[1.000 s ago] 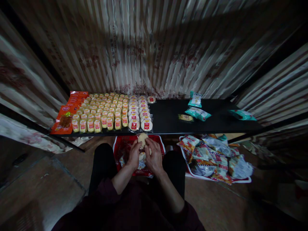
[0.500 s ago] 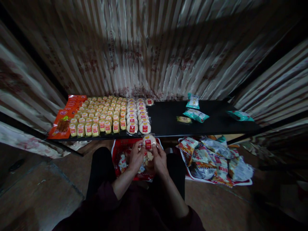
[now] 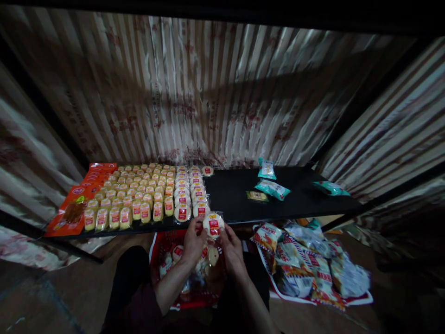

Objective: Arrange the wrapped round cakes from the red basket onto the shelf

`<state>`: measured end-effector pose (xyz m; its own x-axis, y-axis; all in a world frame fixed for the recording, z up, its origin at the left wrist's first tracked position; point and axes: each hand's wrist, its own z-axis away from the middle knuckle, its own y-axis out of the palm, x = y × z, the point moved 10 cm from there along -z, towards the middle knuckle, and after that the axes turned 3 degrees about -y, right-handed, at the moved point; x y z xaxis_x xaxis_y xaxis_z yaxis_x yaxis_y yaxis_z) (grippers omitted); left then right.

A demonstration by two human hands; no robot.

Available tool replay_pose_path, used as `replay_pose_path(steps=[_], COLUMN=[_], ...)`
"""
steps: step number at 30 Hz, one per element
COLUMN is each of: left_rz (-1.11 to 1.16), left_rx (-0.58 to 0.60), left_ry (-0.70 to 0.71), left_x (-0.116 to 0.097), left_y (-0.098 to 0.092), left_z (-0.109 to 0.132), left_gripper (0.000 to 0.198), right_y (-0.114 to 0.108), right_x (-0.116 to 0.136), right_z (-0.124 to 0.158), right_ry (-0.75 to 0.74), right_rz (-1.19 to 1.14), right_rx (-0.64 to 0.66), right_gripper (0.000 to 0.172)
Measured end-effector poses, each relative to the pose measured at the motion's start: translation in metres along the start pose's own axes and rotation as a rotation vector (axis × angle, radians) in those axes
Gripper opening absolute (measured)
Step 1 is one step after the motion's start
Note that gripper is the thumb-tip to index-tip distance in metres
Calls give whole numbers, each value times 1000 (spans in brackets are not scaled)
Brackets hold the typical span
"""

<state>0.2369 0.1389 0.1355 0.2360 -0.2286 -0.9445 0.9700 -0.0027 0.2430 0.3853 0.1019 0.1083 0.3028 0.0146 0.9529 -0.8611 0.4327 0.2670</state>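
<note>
My left hand [image 3: 193, 242] and my right hand [image 3: 231, 246] together pinch one round wrapped cake [image 3: 213, 224] with a red label. They hold it at the front edge of the black shelf [image 3: 239, 197], right beside the rows of round cakes [image 3: 189, 195] laid there. Below my hands stands a red basket [image 3: 163, 246] with several more wrapped cakes. Both hands have their fingers closed on the packet's edges.
Rows of small yellow cakes [image 3: 139, 192] and orange packets [image 3: 83, 195] fill the shelf's left part. Green packets [image 3: 273, 188] lie on its right part. A white tray [image 3: 347, 297] piled with snack bags sits on the floor at right. Striped curtain hangs behind.
My hands lifted a round cake out of the basket and turned its red label up, bringing it to the shelf's front edge. The camera tilted upward.
</note>
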Motion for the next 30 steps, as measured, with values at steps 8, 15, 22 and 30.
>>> replay_pose_path(steps=[8,15,22,30], left_rz=[-118,-336,-435,-462], left_rx=[1,51,-15,-24], left_ry=[101,157,159,261], left_x=[-28,-44,-49,-65], left_y=[27,57,75,94], left_z=[-45,-92,-134,-166], left_gripper=[30,34,36,27], right_y=[-4,-9,-1,10], right_x=[28,36,47,38], right_z=[-51,-114,-168,-220], right_ry=[-62,-163,-213,-255], right_rz=[64,104,149,203], right_rx=[11,-70,-102,-95], right_gripper=[53,57,48,46])
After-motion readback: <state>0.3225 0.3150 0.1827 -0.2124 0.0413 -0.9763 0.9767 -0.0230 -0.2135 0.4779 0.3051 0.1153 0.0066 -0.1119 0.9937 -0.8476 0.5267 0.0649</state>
